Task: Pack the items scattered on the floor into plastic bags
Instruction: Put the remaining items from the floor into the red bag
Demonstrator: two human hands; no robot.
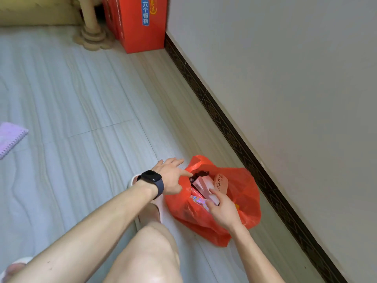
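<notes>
Now gripping pink box (pixel 201 184) inside red plastic bag (pixel 244 190) with right hand (pixel 222 211); holding left hand (pixel 171 176) fingers-splayed beside bag's mouth; behind, red carton (pixel 138 39) labelled 六个核桃.

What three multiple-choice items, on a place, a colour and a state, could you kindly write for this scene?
1. Where is the red plastic bag?
A) on a chair
B) on the floor by the wall
C) on a table
2. What colour is the spiral notebook?
A) green
B) purple
C) black
3. What is the right hand doing?
A) hanging idle
B) pressing the floor
C) gripping the pink box

Answers: 1 B, it sits on the tiles near the wall; 2 B, its cover is lilac; 3 C, its fingers curl round the box at the bag's mouth.
</notes>
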